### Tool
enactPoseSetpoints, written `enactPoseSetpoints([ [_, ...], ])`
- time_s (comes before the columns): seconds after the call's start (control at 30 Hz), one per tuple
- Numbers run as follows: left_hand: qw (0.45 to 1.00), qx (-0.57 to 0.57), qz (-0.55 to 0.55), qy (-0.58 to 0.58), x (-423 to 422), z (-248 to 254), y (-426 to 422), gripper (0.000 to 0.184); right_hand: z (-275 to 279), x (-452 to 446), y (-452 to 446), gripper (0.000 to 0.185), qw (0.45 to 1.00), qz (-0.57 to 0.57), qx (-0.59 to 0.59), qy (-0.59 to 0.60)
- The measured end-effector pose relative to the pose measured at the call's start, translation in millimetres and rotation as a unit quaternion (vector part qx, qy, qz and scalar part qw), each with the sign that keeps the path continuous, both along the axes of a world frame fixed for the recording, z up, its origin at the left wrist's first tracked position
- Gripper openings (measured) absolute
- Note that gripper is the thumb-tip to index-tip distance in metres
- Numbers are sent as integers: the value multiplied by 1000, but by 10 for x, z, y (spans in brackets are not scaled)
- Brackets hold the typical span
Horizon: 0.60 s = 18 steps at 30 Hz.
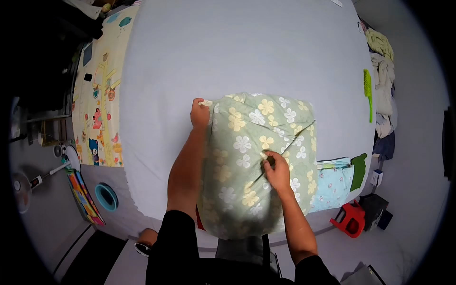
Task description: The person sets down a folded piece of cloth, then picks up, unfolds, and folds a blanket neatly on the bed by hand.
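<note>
A plump, roughly rectangular bundle of green bedding (228,156) with yellow and white flowers lies at the near side of the bed. I cannot tell whether it is a pillow or a folded quilt. My left hand (199,114) is closed on the bundle's far left corner. Around the middle right, my right hand (279,172) pinches the floral fabric, and creases run out from those fingers toward the right edge.
The bed (247,47) has a pale grey sheet. A light blue folded cloth (332,185) and a dark green cloth (358,171) lie right of the bundle. A green brush (367,95) rests near the right edge. A red stool (351,218) and blue basin (106,197) stand on the floor.
</note>
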<state>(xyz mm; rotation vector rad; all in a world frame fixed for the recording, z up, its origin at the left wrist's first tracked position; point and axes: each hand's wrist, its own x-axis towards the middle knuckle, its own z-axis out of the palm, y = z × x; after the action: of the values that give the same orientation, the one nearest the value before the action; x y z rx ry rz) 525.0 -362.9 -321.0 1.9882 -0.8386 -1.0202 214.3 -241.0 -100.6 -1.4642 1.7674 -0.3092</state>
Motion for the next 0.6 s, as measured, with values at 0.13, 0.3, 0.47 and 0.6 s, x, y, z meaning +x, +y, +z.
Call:
enactPoseSetpoints([
  [0.13,991,-56,-120,6,-308,742,-120,39,39,-138,185,28,999,-14,-34,0],
  [0.3,881,52,-457,-108,-454,876,-295,32,145,-209,340,26,999,18,3,-34],
  [0.47,963,-7,-269,-33,-178,897,-196,21,87,-511,311,26,997,56,-42,-36],
  [0.6,949,-87,-221,-208,-147,961,16,31,-38,-885,-128,26,998,23,-65,13],
])
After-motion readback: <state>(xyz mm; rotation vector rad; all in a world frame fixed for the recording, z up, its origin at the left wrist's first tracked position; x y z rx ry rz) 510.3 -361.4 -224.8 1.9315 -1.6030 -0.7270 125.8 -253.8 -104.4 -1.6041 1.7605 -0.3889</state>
